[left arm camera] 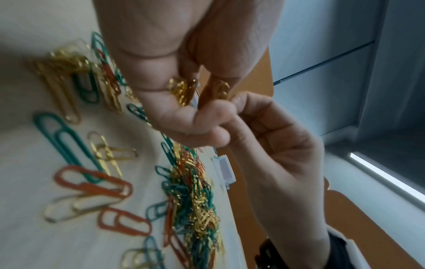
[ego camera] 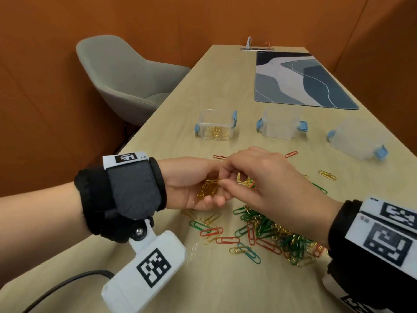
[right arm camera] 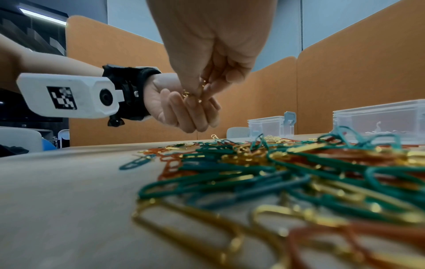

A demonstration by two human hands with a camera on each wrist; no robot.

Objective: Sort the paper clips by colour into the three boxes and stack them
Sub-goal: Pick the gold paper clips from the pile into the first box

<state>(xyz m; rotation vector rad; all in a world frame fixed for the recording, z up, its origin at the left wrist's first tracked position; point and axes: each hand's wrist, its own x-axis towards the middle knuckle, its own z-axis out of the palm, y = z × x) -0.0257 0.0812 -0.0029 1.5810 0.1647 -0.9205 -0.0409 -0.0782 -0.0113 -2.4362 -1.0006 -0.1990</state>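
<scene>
Orange partition walls close in a pale wooden table (ego camera: pixel 171 123), over which both hands meet just above the surface. With palm up and fingers curled into a cup, the left hand (ego camera: pixel 194 186) holds a small heap of gold clips (ego camera: pixel 207 188); the right hand (ego camera: pixel 266 177) reaches into that cup, thumb and forefinger closed narrowly on a single gold clip (left arm camera: pixel 219 89), the other fingers folded in. Beneath and to the right of the hands lies the mixed pile of paper clips (ego camera: pixel 275 233), green, orange-red and gold tangled together, with loose ones scattered towards the near edge. Beyond the hands three clear boxes with blue latches stand in a row, well apart from each other: the left box (ego camera: pixel 216 127) holds gold clips, the middle box (ego camera: pixel 279 127) and the right box (ego camera: pixel 356 138) look empty from here, the right one being tilted. Bare tabletop lies between pile and boxes; a patterned mat (ego camera: pixel 302 80) sits farther back, and a grey chair (ego camera: pixel 126 80) stands off the table's left edge.
</scene>
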